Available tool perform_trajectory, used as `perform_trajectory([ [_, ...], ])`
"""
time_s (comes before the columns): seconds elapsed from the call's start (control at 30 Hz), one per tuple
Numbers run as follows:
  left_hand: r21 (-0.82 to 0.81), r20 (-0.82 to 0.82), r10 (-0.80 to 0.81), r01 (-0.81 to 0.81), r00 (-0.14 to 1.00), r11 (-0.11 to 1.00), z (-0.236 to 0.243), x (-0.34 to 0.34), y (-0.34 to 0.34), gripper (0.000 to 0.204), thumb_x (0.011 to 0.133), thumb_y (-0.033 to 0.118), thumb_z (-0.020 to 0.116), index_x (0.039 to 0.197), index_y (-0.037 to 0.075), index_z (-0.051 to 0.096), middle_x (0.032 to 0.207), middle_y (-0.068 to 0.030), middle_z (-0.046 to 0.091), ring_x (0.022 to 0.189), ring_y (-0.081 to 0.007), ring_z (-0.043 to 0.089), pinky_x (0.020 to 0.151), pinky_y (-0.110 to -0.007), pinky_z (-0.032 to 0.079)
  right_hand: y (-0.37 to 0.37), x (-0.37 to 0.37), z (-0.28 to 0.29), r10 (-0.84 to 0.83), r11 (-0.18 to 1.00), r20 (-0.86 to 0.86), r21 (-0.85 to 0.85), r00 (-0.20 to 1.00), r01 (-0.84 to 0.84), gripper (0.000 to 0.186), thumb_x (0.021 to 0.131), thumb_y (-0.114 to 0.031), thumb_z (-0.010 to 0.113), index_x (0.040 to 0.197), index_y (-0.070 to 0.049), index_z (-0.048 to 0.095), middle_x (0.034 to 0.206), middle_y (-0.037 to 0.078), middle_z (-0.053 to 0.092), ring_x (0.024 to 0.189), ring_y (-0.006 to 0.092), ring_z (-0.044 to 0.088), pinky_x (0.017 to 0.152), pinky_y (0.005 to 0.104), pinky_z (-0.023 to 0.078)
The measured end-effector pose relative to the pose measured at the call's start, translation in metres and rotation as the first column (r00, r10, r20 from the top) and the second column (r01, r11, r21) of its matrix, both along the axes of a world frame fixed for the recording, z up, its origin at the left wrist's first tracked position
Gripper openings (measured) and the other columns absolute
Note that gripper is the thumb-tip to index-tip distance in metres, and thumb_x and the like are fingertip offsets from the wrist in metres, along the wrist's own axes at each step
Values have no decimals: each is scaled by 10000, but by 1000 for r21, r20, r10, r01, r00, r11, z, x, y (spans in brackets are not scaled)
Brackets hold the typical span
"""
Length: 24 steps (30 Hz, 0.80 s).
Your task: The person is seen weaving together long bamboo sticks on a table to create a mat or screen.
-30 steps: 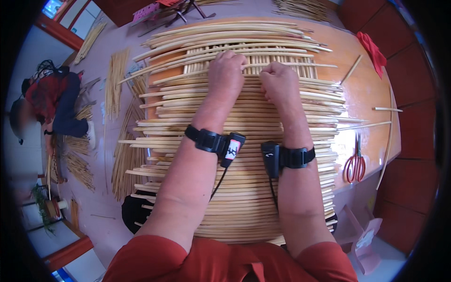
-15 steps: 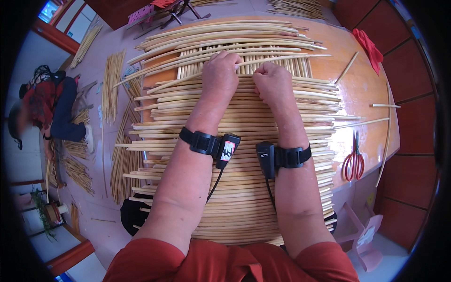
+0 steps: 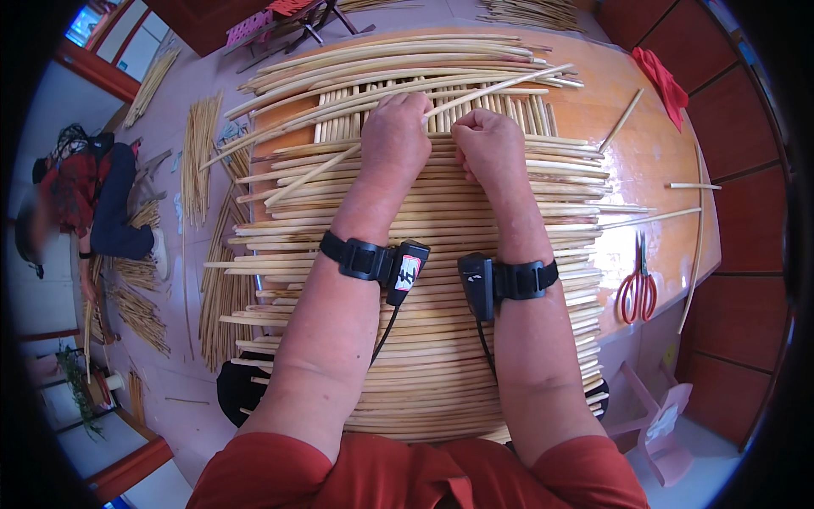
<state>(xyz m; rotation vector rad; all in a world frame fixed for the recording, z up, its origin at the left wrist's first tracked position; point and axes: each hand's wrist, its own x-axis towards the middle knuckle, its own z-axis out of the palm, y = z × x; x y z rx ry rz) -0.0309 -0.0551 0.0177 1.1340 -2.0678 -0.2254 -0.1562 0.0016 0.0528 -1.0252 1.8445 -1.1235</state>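
Observation:
My left hand [image 3: 395,136] is closed on a long pale stick [image 3: 309,176], which slants from lower left up to the right over other sticks. My right hand [image 3: 490,146] sits just right of it, fingers curled; what they hold, if anything, is hidden. Both hands rest over a broad layer of horizontal sticks [image 3: 441,331]. Beyond them short upright rods [image 3: 536,119] show beneath loose, slightly bowed sticks [image 3: 398,51]. Red-handled scissors [image 3: 638,297] lie on the tabletop at the right.
An orange tabletop [image 3: 661,170] holds the sticks and a red cloth [image 3: 660,81]. A person [image 3: 110,212] works low at the left among stick bundles [image 3: 199,153] on the floor. A pink chair [image 3: 661,424] stands lower right, beside red-brown cabinets [image 3: 729,339].
The stick at my left hand has tilted, its left end dropping toward me and its right end rising. My hands and arms have shifted slightly leftward in view.

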Motion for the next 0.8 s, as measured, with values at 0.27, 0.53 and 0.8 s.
perform_trajectory([
  [0.27,-52,-55,-73,70,996,996,0,0,-2,133,772,-18,607,875,65,599,851,-103,636,880,-329,614,736,-438,506,-3,-3,-17,-47,987,-39,-153,998,41,133,818,-70,584,825,25,678,553,79,615,434,139,568,403,274,445],
  [0.53,-74,-75,-121,116,990,991,2,3,-2,133,774,-27,597,871,62,577,852,-114,628,884,-338,604,731,-445,503,-1,0,-8,-52,990,73,-128,996,61,123,842,-81,607,845,15,685,552,52,607,408,105,534,381,263,416],
  [0.8,83,81,89,-96,993,992,4,-5,5,100,899,139,548,901,75,625,868,-120,666,811,-333,661,685,-460,517,-5,0,-22,-46,977,-47,-210,998,35,129,843,-99,621,847,9,692,592,107,644,495,148,616,510,293,495],
])
